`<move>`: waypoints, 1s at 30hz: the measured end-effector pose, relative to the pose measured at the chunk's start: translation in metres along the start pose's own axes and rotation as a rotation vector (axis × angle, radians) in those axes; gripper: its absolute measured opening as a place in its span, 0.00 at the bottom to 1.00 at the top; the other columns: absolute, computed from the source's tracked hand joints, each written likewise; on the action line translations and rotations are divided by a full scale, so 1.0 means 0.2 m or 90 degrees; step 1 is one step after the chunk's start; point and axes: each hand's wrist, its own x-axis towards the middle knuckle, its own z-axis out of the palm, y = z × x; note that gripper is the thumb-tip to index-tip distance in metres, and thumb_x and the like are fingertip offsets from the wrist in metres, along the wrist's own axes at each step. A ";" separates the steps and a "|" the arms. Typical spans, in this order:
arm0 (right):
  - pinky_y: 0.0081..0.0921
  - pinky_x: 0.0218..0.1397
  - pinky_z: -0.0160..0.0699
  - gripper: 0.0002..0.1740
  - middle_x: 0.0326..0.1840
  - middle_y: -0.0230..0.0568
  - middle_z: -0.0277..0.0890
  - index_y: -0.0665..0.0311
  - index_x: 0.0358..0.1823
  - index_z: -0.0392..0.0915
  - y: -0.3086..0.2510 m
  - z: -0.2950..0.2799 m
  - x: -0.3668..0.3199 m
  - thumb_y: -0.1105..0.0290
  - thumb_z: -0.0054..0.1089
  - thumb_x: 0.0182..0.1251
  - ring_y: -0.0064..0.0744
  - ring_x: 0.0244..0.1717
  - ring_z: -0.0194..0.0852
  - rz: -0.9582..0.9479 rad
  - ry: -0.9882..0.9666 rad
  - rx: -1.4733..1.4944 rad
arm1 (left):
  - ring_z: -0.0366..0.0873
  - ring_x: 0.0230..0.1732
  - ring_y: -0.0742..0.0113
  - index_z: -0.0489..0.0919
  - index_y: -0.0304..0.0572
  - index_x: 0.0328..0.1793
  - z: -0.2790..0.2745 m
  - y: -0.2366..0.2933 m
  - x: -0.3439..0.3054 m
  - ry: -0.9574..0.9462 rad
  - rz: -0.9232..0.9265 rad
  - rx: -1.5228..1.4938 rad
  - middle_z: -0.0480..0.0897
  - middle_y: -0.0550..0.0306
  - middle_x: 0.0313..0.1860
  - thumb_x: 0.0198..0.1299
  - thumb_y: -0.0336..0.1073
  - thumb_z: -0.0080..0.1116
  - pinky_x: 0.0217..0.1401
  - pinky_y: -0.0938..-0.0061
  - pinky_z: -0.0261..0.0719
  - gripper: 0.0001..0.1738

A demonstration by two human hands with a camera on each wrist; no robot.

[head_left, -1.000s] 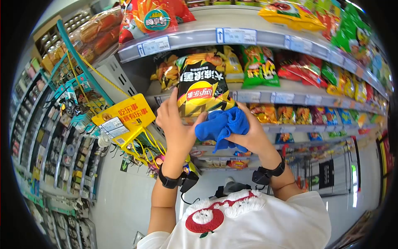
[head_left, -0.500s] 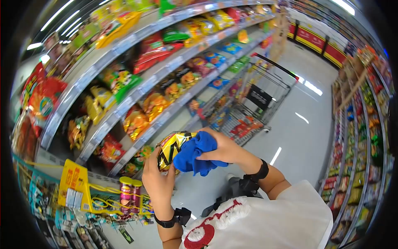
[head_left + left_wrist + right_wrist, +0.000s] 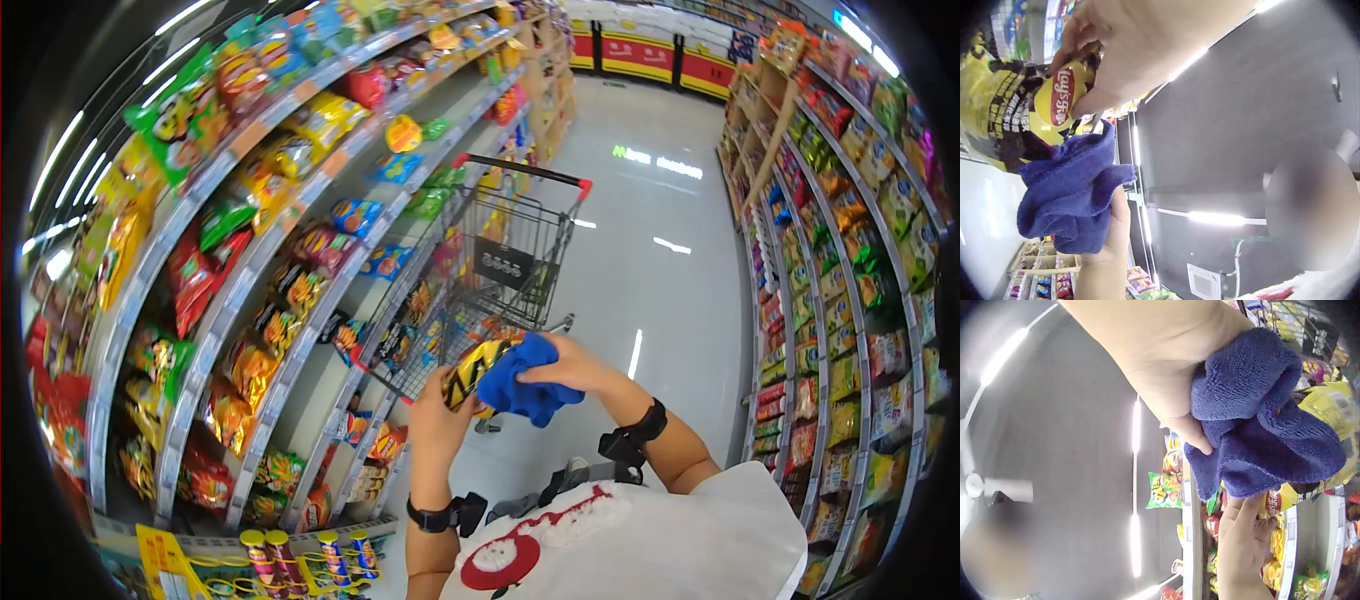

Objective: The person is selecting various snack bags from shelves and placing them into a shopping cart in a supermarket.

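A yellow and black chip bag is in front of the person, its left end gripped by the left hand. In the left wrist view the left hand pinches the bag beside its red label. The right hand holds a crumpled blue cloth against the bag's other side. The right wrist view shows the right thumb pressed on the cloth, which hides the other fingers of the right hand.
Beyond the hands stands a wire shopping cart with bags inside. Snack shelves line the left, and more shelves line the right. Shiny floor runs between them. Yellow racks with canisters are at lower left.
The view has swung right from the shelf toward the aisle and cart. The bag, earlier upright with its front showing, is now lower and partly behind the cloth; both hands still hold their things.
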 end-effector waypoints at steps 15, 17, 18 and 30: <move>0.23 0.48 0.73 0.20 0.40 0.33 0.76 0.65 0.45 0.73 0.15 -0.53 0.68 0.68 0.69 0.52 0.23 0.41 0.74 0.024 0.063 0.116 | 0.80 0.37 0.53 0.72 0.43 0.53 0.45 -0.06 0.75 0.103 0.036 -0.082 0.80 0.47 0.35 0.45 0.31 0.68 0.41 0.69 0.75 0.27; 0.23 0.48 0.73 0.21 0.40 0.33 0.76 0.65 0.46 0.73 0.21 -0.53 0.90 0.69 0.69 0.52 0.24 0.41 0.74 0.034 0.022 0.128 | 0.80 0.36 0.53 0.72 0.44 0.54 0.50 -0.23 0.88 0.070 -0.031 -0.084 0.80 0.47 0.34 0.45 0.32 0.68 0.41 0.68 0.76 0.27; 0.24 0.48 0.74 0.21 0.40 0.33 0.76 0.65 0.46 0.73 0.28 -0.51 1.02 0.69 0.69 0.52 0.24 0.41 0.75 0.059 0.020 0.149 | 0.80 0.36 0.53 0.72 0.44 0.54 0.53 -0.33 0.96 0.058 -0.062 -0.088 0.81 0.47 0.34 0.44 0.32 0.68 0.41 0.68 0.76 0.27; 0.30 0.46 0.78 0.31 0.44 0.45 0.78 0.70 0.52 0.73 1.45 -0.32 1.95 0.63 0.72 0.46 0.35 0.44 0.79 0.437 -0.036 -0.032 | 0.78 0.47 0.47 0.69 0.44 0.53 1.12 -1.52 1.23 -0.068 -0.320 -0.084 0.80 0.46 0.41 0.46 0.33 0.65 0.48 0.61 0.75 0.26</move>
